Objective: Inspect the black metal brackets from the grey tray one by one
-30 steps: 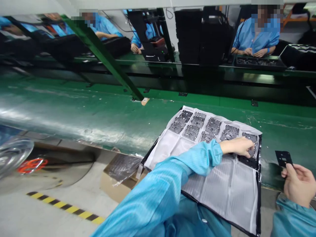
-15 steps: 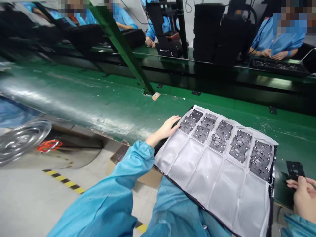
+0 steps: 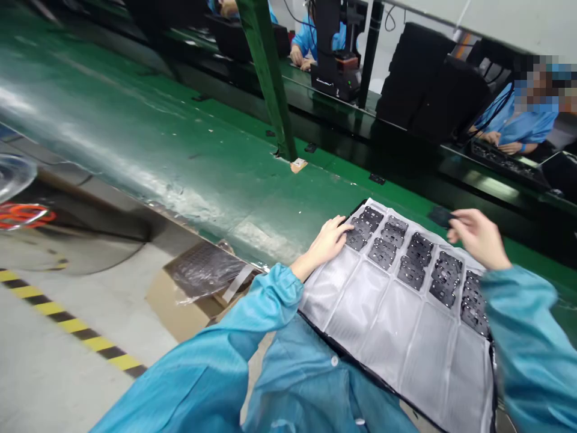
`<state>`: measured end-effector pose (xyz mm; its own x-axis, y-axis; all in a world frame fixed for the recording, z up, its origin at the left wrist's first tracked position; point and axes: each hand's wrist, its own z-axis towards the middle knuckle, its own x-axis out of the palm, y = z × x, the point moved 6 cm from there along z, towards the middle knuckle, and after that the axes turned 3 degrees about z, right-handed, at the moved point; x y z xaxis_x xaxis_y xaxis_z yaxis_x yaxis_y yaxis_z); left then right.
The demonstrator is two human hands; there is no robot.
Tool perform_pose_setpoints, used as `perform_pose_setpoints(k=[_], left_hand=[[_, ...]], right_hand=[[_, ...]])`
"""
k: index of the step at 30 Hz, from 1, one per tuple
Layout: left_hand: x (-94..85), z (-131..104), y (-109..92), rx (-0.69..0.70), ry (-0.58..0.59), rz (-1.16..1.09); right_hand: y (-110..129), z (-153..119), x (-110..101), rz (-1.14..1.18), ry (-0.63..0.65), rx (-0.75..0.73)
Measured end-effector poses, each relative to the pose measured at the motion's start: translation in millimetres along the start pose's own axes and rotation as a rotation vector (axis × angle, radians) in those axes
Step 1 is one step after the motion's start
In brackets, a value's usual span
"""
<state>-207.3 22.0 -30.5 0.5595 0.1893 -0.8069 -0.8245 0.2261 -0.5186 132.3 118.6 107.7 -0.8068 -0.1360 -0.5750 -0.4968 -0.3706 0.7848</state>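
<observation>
A black tray lined with a white translucent compartmented sheet point(image 3: 369, 304) lies tilted across my lap and the bench edge. Flat black plate-like parts point(image 3: 412, 260) with small cutouts overlap in its upper row of compartments; the lower pockets hold none. My left hand point(image 3: 327, 243) grips the tray's left edge near the top, one digit reaching over the rim beside the leftmost parts. Above the tray's far edge, my right hand point(image 3: 478, 236) pinches a thin black plate point(image 3: 440, 216), slightly blurred. My right sleeve covers part of the rightmost compartments.
A green bench point(image 3: 216, 162) runs behind the tray, with small black pieces point(image 3: 377, 178) along its far strip. A green post point(image 3: 265, 78) rises from it. Below is a cardboard box point(image 3: 180, 300). Across the bench, people in blue work near black equipment point(image 3: 417, 75).
My right hand has brought the black plate from the right of the tray to above its far edge. My left hand's fingers have curled more over the rim. The view has shifted.
</observation>
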Motion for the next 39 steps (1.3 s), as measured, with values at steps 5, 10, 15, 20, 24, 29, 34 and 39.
perform_pose_setpoints(k=[5,10,15,20,24,29,34,39], left_hand=[[-3.1,0,-2,0.020,0.002,-0.037],[-7.0,1,-4,0.015,0.010,-0.053],[-12.5,1,-3,0.002,-0.009,-0.132],[-13.6,1,-1,0.004,-0.040,-0.196],[-12.0,1,-1,0.027,-0.033,-0.188],[-12.0,-2,1,0.016,-0.036,-0.202],[-16.9,-4,7,-0.018,-0.077,-0.239],[-23.7,-30,9,-0.027,0.004,-0.175]], right_hand=[[-9,74,138,0.133,0.279,0.089],[-42,88,189,0.183,0.306,0.175],[-41,92,187,-0.058,0.231,0.093],[-26,98,173,-0.440,0.132,-0.130],[-18,93,168,-0.488,0.153,-0.153],[3,52,158,-0.546,0.303,-0.225],[-14,-31,70,-0.644,0.274,-0.133],[-73,-156,-34,-0.654,-0.116,0.179]])
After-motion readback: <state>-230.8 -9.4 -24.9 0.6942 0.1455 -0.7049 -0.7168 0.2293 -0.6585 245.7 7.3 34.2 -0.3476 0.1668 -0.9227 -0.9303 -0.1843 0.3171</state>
